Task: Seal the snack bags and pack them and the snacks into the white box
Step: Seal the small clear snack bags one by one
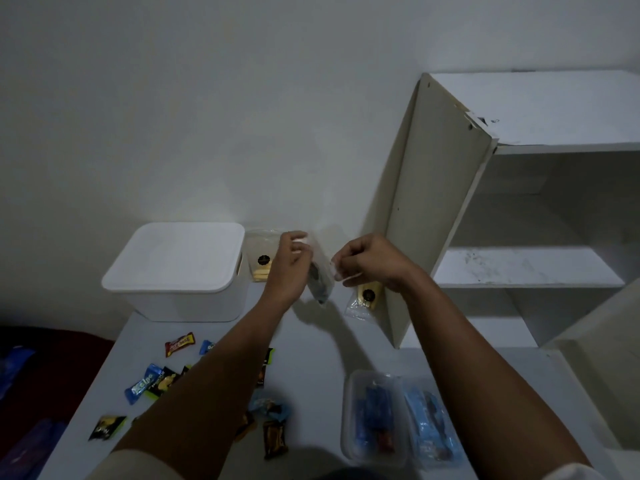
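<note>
Both hands hold up a clear snack bag [320, 284] with dark pieces inside, above the back of the white table [322, 341]. My left hand [289, 258] pinches its top left corner. My right hand [367, 259] pinches the top right edge, fingers curled. The white box [173, 271] stands at the back left with its lid on. Another clear bag [261, 258] with a black sticker leans between the box and my left hand. A third bag [363, 299] lies by the shelf panel. Several wrapped snacks [178, 344] are scattered at the front left.
A white shelf unit [519, 216] stands at the right, its side panel close to my right hand. Two clear plastic trays [377, 420] with blue-wrapped snacks sit at the front right. Dark red fabric [45, 375] and blue bags lie left of the table.
</note>
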